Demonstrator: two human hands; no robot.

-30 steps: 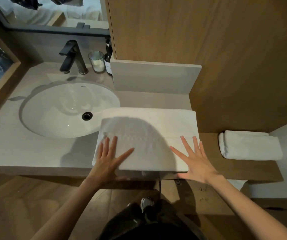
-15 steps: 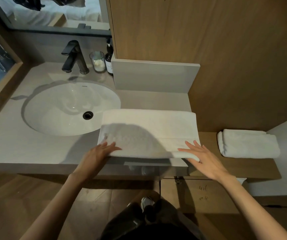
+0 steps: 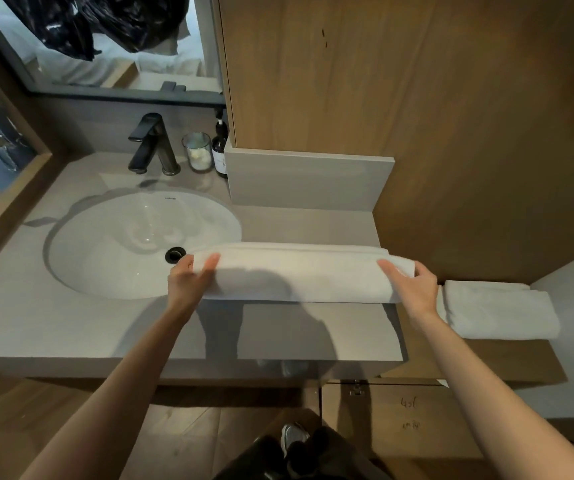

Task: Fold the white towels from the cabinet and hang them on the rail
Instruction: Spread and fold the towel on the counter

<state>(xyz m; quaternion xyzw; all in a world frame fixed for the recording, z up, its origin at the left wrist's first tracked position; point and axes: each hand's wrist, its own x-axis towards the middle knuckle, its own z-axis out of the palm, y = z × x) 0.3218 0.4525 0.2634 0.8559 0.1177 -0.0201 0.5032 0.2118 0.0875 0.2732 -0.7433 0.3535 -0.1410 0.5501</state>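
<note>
White towel [image 3: 296,275] is laid across the right half of the countertop [image 3: 71,327] as a long, narrow band, set back from the front edge. Its long axis runs left to right, parallel to that front edge. The left end overlaps the right rim of the sink basin [image 3: 123,244], and the right end reaches the right edge of the countertop.

Both ends are gripped. The left hand [image 3: 188,282] is closed round the left end, and the right hand [image 3: 413,285] is closed round the right end, with fingers laid over the top layer. One hand is thus placed at each end of the axis, and neither is nearer.

A second towel [image 3: 500,313], already folded, is laid on the wooden ledge [image 3: 507,362], just beside the right hand. The rail is not shown.

A lengthwise fold is judged to be in progress. For the next fold, one end would probably be carried along the axis to the other.
</note>
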